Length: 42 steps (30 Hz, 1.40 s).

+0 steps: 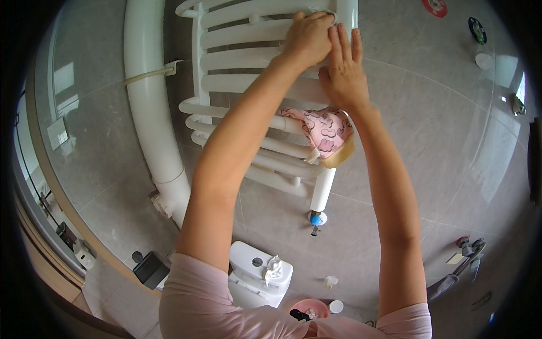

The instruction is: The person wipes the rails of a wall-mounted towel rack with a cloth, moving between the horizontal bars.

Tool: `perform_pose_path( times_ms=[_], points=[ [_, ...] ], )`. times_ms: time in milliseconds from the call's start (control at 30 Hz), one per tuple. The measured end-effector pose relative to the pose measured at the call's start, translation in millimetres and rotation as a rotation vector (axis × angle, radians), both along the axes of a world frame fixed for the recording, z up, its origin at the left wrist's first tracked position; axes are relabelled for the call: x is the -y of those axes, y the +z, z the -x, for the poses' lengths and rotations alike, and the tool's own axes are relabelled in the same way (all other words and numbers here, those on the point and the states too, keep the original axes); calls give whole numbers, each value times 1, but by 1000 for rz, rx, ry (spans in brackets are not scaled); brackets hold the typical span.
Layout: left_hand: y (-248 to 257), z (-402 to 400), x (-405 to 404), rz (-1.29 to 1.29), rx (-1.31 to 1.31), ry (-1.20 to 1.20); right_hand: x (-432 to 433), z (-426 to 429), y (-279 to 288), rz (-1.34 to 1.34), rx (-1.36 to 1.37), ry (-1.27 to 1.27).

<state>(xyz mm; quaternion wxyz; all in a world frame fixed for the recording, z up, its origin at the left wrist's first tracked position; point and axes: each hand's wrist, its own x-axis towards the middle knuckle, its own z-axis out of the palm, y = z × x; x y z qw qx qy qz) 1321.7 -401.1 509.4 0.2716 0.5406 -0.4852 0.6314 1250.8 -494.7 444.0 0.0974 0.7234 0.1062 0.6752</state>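
Both of my arms reach up to a white towel-rail radiator (241, 82) on a grey tiled wall. My left hand (310, 38) is at the upper right of the rails, its fingers bent round a small piece of pale material (330, 16), mostly hidden. Just to its right, my right hand (345, 70) lies flat along the radiator's upright, fingers stretched upward, with nothing seen in it. Below my hands, a pink patterned cloth (328, 129) with a yellowish edge hangs over the lower rails near the right upright.
A thick white pipe (148, 97) runs down the wall at left. A valve with a blue part (315, 220) sits under the radiator. Lower down are a toilet cistern (243, 256) with crumpled foil-like material (273, 268) on it, and a pink basin (311, 306). A shower fitting (468, 250) is at right.
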Motion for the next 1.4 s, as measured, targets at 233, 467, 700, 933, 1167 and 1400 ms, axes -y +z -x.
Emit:
perform_pose_path(
  times_ms=[233, 467, 700, 933, 1167, 1400],
  points=[
    [-8, -1, -25, -230, -40, -135, 1, -1, -1, -33, 3, 98],
    [-43, 3, -35, -289, 45, 94, 3, -2, -2, -39, 11, 70],
    [-47, 14, -36, -240, -97, 231, 1, 0, -1, -27, 18, 79],
    [-47, -32, -80, -203, -234, 489, 0, 2, -2, -14, 10, 9],
    [-44, -110, -153, -157, -434, 621, -4, 2, -1, -40, -18, 66],
    [-49, -147, -180, -66, -631, 710, 0, 1, -1, 0, 27, -6]
  ],
)
